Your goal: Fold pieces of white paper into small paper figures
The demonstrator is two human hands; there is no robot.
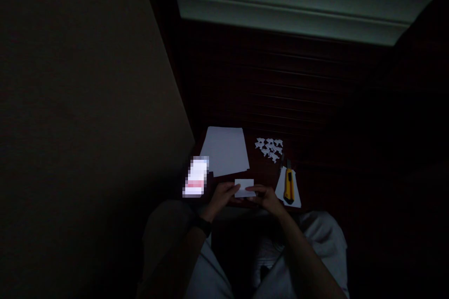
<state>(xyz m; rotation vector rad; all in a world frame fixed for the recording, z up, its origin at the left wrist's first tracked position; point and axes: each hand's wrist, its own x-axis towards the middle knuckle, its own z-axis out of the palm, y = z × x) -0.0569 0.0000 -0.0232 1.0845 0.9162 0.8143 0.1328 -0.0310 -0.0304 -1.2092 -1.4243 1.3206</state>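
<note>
In a dim room, my left hand (221, 197) and my right hand (265, 197) meet over the near edge of a small dark table (261, 174). Both hands pinch a small white slip of paper (244, 187), the left on its left edge, the right on its lower right. A dark band circles my left wrist. Fingers are curled around the slip; fine detail is lost in the dark.
A stack of white sheets (225, 150) lies behind the hands. Several small folded paper pieces (269, 147) sit at the back right. A yellow utility knife (288, 185) rests on a white scrap at right. A lit phone screen (196, 176) lies at left. A wall stands to the left.
</note>
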